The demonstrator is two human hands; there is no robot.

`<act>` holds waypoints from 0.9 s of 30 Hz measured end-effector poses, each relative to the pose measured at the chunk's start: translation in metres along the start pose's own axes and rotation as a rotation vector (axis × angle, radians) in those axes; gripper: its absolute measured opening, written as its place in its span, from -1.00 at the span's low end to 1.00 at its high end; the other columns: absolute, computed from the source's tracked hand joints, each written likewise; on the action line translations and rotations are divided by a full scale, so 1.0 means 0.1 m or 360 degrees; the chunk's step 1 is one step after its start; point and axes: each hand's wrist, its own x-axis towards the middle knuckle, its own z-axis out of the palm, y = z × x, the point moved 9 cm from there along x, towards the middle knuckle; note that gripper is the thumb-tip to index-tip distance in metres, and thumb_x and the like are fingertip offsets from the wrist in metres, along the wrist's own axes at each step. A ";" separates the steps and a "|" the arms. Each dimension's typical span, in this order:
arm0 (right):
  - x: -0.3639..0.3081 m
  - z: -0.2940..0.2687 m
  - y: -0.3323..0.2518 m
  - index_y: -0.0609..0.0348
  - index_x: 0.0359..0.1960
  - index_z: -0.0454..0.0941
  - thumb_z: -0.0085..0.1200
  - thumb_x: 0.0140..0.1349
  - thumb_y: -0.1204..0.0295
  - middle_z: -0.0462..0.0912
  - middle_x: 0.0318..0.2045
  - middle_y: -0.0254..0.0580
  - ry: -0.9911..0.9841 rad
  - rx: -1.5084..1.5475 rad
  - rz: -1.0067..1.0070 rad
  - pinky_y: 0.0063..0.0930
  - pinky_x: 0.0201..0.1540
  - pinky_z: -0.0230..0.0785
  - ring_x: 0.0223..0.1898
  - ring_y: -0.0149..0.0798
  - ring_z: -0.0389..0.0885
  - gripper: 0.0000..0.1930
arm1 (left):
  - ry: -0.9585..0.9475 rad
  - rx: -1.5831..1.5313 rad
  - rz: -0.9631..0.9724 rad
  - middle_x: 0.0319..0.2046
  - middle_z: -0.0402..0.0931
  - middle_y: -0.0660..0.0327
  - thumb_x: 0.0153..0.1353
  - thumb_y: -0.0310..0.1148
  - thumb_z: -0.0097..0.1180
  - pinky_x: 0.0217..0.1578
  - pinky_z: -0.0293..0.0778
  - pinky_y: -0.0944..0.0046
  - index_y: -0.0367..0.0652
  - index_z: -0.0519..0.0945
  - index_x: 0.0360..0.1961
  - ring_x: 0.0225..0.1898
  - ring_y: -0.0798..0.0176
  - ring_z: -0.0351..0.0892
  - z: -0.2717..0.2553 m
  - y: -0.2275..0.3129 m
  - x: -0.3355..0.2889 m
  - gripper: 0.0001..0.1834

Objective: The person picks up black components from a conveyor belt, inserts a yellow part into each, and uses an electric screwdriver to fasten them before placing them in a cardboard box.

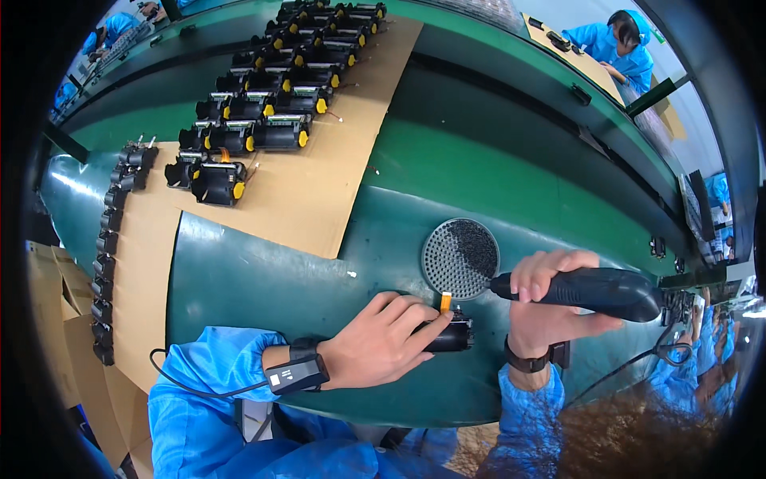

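Left hand [383,339] clamps a black cylindrical part [452,335]; right hand [550,307] grips electric screwdriver [594,289]. Finished units [271,88] fill far-left cardboard; this one probably mid-fastening.

Green bench [263,271]: cardboard sheet [311,191], round screw tray [459,258], black part [452,335].

A glossy green mat [263,279] is seen on the bench; matt brown cardboard [311,191], lower centre a black plastic part [451,335]

Bright blue sleeves, a black corded wrist strap [297,373] left, black wristband [527,365] right.
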 end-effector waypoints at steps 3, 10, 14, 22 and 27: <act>-0.01 0.01 0.12 0.15 -0.18 0.41 -0.39 0.14 -0.72 0.42 -0.64 -0.30 -0.0018 -0.0040 0.0032 -0.41 -0.57 0.30 -0.66 -0.34 0.40 0.01 | 0.0065 -0.0139 -0.0021 0.08 0.45 0.14 0.17 -0.22 0.39 0.15 0.38 0.00 -0.21 0.52 0.26 0.13 0.05 0.47 -0.04 -0.03 -0.03 -0.35; -0.04 -0.04 0.21 0.13 -0.18 0.40 -0.43 0.13 -0.72 0.43 -0.63 -0.31 -0.0020 -0.0105 0.0085 -0.43 -0.57 0.30 -0.65 -0.37 0.41 0.01 | 0.0080 -0.0162 0.0021 0.04 0.44 0.15 0.18 -0.25 0.41 0.11 0.38 0.02 -0.20 0.54 0.23 0.11 0.07 0.47 -0.07 -0.04 -0.03 -0.40; -0.04 -0.04 0.22 0.12 -0.18 0.40 -0.43 0.13 -0.73 0.42 -0.63 -0.32 -0.0035 -0.0154 0.0071 -0.45 -0.58 0.30 -0.65 -0.38 0.41 0.01 | 0.0083 -0.0167 0.0024 0.04 0.43 0.16 0.18 -0.25 0.41 0.12 0.38 0.02 -0.19 0.54 0.23 0.12 0.07 0.47 -0.06 -0.04 -0.03 -0.40; -0.05 -0.05 0.28 0.12 -0.22 0.37 -0.43 0.05 -0.76 0.41 -0.64 -0.30 -0.0064 -0.0120 0.0104 -0.43 -0.59 0.31 -0.67 -0.36 0.38 0.04 | 0.0095 -0.0187 0.0012 0.04 0.45 0.15 0.17 -0.24 0.41 0.13 0.38 0.01 -0.19 0.54 0.22 0.11 0.06 0.48 -0.06 -0.03 -0.04 -0.39; -0.07 -0.03 0.21 0.13 -0.21 0.37 -0.41 0.07 -0.75 0.39 -0.64 -0.31 -0.0041 -0.0182 0.0052 -0.41 -0.60 0.30 -0.68 -0.36 0.36 0.03 | 0.0111 -0.0216 0.0020 0.03 0.46 0.15 0.16 -0.24 0.41 0.13 0.38 -0.01 -0.19 0.54 0.21 0.10 0.06 0.49 -0.09 -0.06 -0.02 -0.39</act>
